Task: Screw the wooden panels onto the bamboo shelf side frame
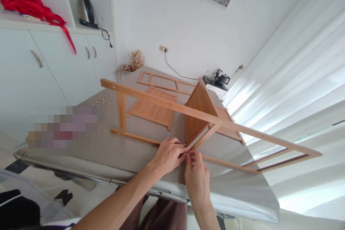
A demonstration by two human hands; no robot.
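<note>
A wooden side frame (pixel 153 97) stands on its long edge across the table, with a wooden panel (pixel 198 109) fixed upright against its middle. At the lower joint where the panel meets the frame's bottom rail (pixel 225 164), both hands come together. My left hand (pixel 169 155) is closed, its fingers curled at the joint and holding the frame there. Just right of it, my right hand (pixel 198 173) pinches something small at the same joint; the fingers hide what it is. A bolt head shows on the upper rail, above the hands.
Behind the frame lie a slatted wooden panel (pixel 154 106), another ladder-like frame (pixel 164 82) and a further panel (pixel 228 124). Several small metal fittings (pixel 101 102) lie on the grey table (pixel 107 154), left. A kettle (pixel 86 11) stands on a shelf; white curtains (pixel 304 90) hang right.
</note>
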